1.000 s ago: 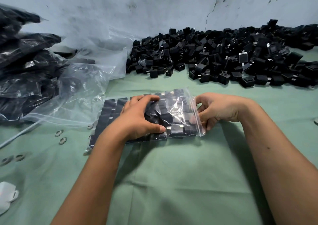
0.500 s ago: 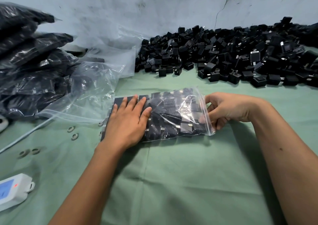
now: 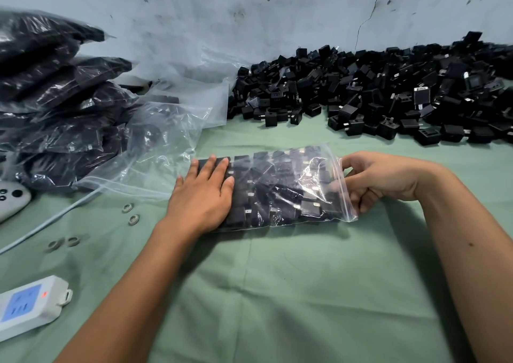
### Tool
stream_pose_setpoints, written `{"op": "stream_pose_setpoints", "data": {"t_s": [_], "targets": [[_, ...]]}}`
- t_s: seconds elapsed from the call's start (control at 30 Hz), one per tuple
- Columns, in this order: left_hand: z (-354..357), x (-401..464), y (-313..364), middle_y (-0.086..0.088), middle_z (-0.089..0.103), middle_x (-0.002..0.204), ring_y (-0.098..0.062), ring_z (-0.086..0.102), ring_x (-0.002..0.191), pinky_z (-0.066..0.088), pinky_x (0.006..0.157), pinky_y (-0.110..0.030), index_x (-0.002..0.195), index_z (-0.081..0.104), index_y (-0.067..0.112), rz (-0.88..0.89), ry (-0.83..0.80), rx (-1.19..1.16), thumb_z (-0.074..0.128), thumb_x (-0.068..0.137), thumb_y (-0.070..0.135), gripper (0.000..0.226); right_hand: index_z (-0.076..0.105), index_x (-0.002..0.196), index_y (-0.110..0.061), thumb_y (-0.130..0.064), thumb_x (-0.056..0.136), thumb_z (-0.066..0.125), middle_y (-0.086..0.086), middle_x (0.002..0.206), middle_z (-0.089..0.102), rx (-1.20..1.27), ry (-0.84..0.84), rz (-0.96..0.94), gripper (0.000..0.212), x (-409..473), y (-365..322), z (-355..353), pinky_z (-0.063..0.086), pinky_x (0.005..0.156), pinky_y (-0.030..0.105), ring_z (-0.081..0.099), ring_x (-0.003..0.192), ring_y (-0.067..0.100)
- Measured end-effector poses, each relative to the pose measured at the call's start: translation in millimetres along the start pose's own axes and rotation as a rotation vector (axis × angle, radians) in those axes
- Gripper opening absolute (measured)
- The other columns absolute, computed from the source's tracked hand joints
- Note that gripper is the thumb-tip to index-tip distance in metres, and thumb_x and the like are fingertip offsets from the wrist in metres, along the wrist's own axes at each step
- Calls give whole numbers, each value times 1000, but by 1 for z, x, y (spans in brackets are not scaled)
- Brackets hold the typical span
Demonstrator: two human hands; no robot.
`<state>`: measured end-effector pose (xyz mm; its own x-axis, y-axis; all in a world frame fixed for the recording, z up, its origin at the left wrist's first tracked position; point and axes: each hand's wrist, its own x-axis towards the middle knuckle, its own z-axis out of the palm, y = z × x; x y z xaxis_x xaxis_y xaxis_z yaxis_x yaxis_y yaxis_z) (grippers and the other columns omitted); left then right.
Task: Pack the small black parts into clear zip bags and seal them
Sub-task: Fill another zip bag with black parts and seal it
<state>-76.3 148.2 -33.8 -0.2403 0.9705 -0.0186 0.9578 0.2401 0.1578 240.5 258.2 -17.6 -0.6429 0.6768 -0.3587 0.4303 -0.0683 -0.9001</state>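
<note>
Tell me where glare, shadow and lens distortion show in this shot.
Head view: glare streaks the clear bag near the right hand; soft shadows lie under both forearms and the left hand on the green cloth; wide-angle bending curves the wall line and stretches the edges.

Filled zip bag [image 3: 280,187] lies flat on green cloth [image 3: 291,293], frame centre. Left hand [image 3: 202,198] presses flat, fingers straight, on bag's left end. Right hand [image 3: 380,180] pinches bag's right edge at the zip strip. Loose black parts [image 3: 374,96] heaped upper right. Packed bags [image 3: 55,104] stacked upper left; empty clear bags [image 3: 166,146] beside them. White device [image 3: 27,307] lower left.
</note>
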Motion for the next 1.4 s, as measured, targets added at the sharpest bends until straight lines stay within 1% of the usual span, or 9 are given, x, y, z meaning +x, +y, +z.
{"op": "stream_pose_setpoints", "data": {"t_s": [0.23,0.33,0.47,0.57,0.77,1.0,1.17,1.3,1.4], "targets": [[-5,21,11,11,-2,172,-17,-5,159,-1,129,-47,164,3,35,109,7,4,11,109,44,56,48,123,13,-33,66,83,19,73,71,68,17,22,82,3,5,-4,57,47,28,71,55,26],[0,22,7,12,-3,172,-15,-4,159,-1,129,-47,164,2,35,110,-6,23,8,108,46,57,55,108,6,-22,82,76,20,73,70,72,74,8,44,6,4,-5,55,44,26,69,53,24],[-5,24,8,9,2,172,-18,-2,159,-2,129,-48,164,6,35,79,-39,-17,9,108,47,57,61,84,-12,-19,95,71,3,67,70,-115,670,-163,17,17,7,-9,47,53,26,61,56,16],[-13,26,29,2,17,171,-25,7,159,7,128,-51,163,19,32,89,16,-186,17,110,48,56,64,103,-19,-39,93,71,4,107,68,-507,1039,-118,23,22,13,-18,48,89,40,58,104,24],[-31,39,114,4,31,166,-18,7,158,10,128,-45,147,52,38,397,-19,-466,47,108,25,42,25,158,-41,-55,97,60,8,171,-5,-741,896,153,72,33,27,-24,12,123,56,-5,157,33],[-32,42,157,2,25,169,-19,-3,159,2,128,-48,130,67,44,531,-187,-338,36,87,-15,79,58,127,-25,-39,89,74,12,125,52,-601,1192,-84,43,33,27,-28,35,104,39,39,124,33],[-30,44,150,-4,37,163,-20,6,158,8,125,-32,110,78,32,561,-80,-336,45,94,-10,56,63,137,-30,-35,95,70,10,155,38,-699,911,37,43,35,27,-25,32,119,45,35,142,33],[-29,47,141,-5,46,156,-15,17,155,14,116,-21,101,81,26,567,-40,-422,66,94,1,30,76,105,-24,-16,84,79,2,107,62,-586,978,-160,22,27,23,-25,48,88,31,62,103,26],[-30,48,135,-5,49,155,-15,21,155,15,109,-15,96,82,28,551,-13,-439,75,89,4,26,69,112,-27,-14,79,85,0,105,68,-242,806,-279,38,20,16,-15,57,76,34,67,88,20]]}}
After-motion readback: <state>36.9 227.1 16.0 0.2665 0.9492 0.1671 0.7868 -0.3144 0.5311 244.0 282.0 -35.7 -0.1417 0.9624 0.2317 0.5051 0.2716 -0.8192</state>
